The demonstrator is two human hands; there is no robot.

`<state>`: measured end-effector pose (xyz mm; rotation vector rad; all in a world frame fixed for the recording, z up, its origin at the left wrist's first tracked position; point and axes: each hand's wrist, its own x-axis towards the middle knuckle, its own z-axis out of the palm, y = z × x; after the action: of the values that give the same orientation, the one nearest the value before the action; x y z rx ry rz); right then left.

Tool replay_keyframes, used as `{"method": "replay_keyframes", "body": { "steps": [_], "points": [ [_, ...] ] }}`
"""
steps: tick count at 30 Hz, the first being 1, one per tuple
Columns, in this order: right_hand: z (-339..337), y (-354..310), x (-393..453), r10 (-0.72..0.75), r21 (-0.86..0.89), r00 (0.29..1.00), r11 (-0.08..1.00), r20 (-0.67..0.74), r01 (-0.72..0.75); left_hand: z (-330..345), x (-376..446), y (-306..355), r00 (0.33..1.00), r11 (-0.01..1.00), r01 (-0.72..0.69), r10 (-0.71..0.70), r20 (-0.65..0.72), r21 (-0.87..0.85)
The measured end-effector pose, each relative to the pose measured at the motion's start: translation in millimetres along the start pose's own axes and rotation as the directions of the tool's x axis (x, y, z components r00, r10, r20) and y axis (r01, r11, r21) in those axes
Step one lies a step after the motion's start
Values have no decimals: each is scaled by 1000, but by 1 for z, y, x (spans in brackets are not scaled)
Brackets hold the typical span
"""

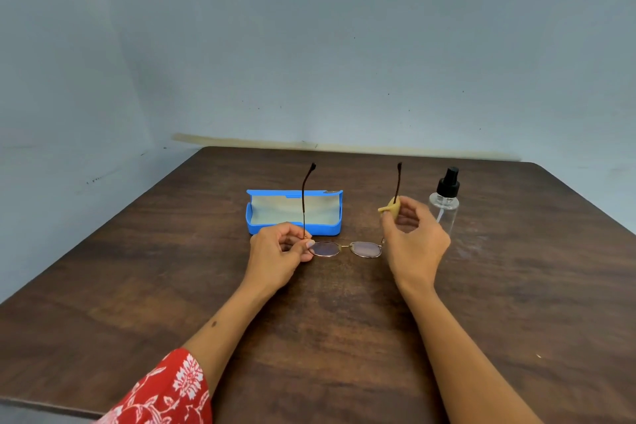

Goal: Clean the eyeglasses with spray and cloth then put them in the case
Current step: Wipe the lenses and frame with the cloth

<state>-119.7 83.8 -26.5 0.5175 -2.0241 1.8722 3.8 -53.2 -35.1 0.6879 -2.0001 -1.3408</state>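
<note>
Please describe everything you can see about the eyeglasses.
The eyeglasses have a thin gold-coloured metal frame, two oval lenses with a faint tint, and dark temple arms. They are unfolded, lenses low over the wooden table, both temples pointing up. The left hand pinches the frame at one hinge. The right hand rubs the other temple with a yellow cloth. Whether the lenses touch the table is unclear.

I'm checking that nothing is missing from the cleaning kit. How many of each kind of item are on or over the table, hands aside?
Eyeglasses: 1
Blue case, open: 1
Yellow cloth: 1
Spray bottle: 1
Total: 4
</note>
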Motion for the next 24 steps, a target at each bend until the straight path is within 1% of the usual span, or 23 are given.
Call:
{"method": "replay_keyframes", "body": {
  "steps": [2,3,8,10,11,15,17,21,24],
  "points": [
    [-1,-4,2,-24,49,999,998,-46,26,0,0,0,1000,1000,-6,6,12,3],
    [-2,-4,2,-26,55,999,998,-47,28,0,0,0,1000,1000,-9,9,16,4],
    [0,6,0,40,-47,997,998,69,-37,-1,0,-1,1000,1000,-1,1,10,20],
    [0,8,-1,49,-88,994,995,102,-40,-1,0,-1,1000,1000,3,-3,11,22],
    [0,8,-1,43,-86,994,996,98,-35,-1,0,0,1000,1000,3,-3,12,18],
    [1,1,-1,-21,-19,1000,1000,4,21,0,0,0,1000,1000,4,-4,20,10],
    [1,1,-1,-20,-21,1000,1000,14,20,0,0,0,1000,1000,5,-5,15,8],
    [1,9,-1,42,-81,996,996,84,-35,0,0,-1,1000,1000,5,-5,10,7],
    [1,4,0,0,-54,999,999,36,2,0,1,-2,1000,1000,7,-7,15,-2]
  ]
}}
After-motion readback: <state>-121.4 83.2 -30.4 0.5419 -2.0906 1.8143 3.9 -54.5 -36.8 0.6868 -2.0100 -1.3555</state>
